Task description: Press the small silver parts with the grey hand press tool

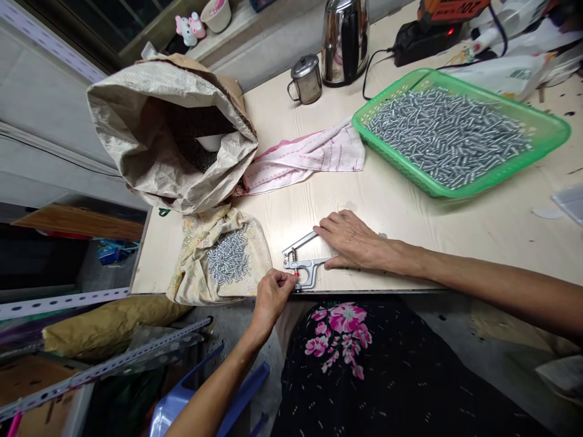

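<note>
A small metal hand press (300, 261) with two long handles lies at the near edge of the pale wooden table (410, 212). My right hand (348, 240) rests on its handles, fingers curled over them. My left hand (272, 295) is pinched at the tool's jaw by a red tip, fingers closed on something too small to make out. Just left of it, a patterned cloth (191, 276) holds a heap of small metal pins (229, 260).
A green basket (553, 130) full of metal pins sits at the right. An open paper sack (136, 145) stands at the left, a pink-striped cloth (305, 158) beside it. A steel kettle (345, 39) and lidded mug (306, 79) stand behind. Slotted metal rails (100, 370) lie lower left.
</note>
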### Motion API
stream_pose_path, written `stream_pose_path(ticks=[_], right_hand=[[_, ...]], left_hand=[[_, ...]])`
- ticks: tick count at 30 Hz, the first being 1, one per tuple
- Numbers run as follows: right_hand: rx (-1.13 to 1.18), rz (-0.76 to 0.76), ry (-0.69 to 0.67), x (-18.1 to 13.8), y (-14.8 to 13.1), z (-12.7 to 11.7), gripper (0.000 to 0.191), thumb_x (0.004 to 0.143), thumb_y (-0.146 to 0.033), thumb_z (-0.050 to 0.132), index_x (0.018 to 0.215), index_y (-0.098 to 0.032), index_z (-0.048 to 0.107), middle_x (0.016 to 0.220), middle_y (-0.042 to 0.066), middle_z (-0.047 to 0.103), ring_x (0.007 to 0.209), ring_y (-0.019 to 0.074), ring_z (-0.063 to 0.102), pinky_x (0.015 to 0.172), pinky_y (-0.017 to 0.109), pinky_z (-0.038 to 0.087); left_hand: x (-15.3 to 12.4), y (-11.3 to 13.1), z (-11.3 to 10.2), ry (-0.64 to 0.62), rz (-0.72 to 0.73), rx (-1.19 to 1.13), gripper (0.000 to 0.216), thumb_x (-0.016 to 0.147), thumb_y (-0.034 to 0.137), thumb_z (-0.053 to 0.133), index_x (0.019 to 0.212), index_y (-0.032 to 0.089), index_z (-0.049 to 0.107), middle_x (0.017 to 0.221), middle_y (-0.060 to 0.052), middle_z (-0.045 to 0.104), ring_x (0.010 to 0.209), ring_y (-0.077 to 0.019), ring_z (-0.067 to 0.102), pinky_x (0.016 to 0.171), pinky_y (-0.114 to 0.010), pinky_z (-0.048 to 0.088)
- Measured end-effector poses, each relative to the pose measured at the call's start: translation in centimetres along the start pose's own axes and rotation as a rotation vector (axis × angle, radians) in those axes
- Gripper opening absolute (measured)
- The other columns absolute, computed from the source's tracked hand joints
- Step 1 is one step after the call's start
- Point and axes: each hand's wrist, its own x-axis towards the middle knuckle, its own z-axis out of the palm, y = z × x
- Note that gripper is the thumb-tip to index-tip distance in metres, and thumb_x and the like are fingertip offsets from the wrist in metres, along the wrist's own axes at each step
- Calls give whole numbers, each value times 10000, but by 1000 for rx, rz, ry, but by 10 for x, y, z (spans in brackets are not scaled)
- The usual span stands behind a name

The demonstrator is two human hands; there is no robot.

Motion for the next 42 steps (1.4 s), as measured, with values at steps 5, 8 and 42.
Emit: stream_pose_path(ticks=[5,8,42], right_hand=[[50,31,-21,-3,-8,1,401,816,-463,722,992,-138,567,1023,122,578,949,264,476,784,359,368],[93,39,-9,-7,-7,0,414,796,-430,747,1031,-147,557,1046,121,578,957,268,494,783,360,403],[45,68,40,-24,6,-2,361,890,-397,631,1119,-122,583,1059,143,606,965,274,518,800,376,425]], left_hand=[[-9,19,11,206,396,171,194,913,286,585,1039,149,636,1037,-98,622,928,-212,612,846,-349,515],[5,34,17,153,649,346,485,886,262,642,1321,127,476,1331,-175,531,1233,-297,489,1049,-462,436],[38,61,36,85,769,490,361,945,249,549,1284,141,492,1262,-154,582,1195,-289,522,978,-476,493]])
